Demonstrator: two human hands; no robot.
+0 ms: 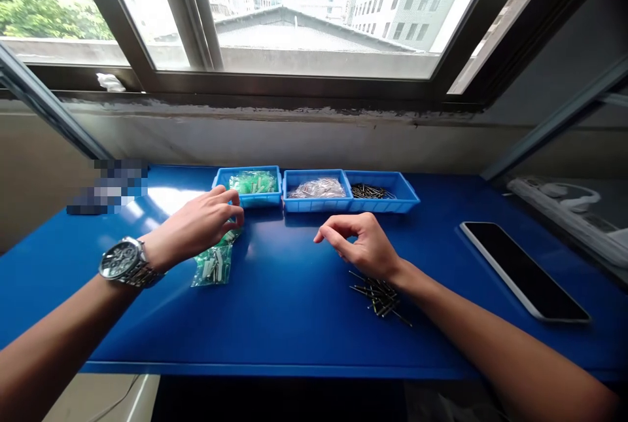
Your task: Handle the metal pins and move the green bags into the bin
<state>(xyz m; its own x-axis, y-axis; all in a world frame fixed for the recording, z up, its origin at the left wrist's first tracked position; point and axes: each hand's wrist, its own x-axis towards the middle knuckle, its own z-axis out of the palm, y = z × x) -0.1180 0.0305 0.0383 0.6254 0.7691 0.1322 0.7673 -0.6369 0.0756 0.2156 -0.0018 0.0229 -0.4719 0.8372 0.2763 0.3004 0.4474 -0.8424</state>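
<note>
My left hand, with a metal watch on its wrist, hovers over small green-tinted plastic packets. Its fingers are curled, with a gap between thumb and forefinger and nothing seen between them. My right hand is held above the table, thumb and forefinger tips brought together; no object shows in the pinch. Just below it lies a loose pile of long dark screws, partly covered by the hand. The packets hold pale, slim pieces, too small to name.
Three blue bins stand along the back: one with green packets, one with clear packets, one with dark screws. A phone-like device lies at right on the blue table. White cabled items sit beyond it.
</note>
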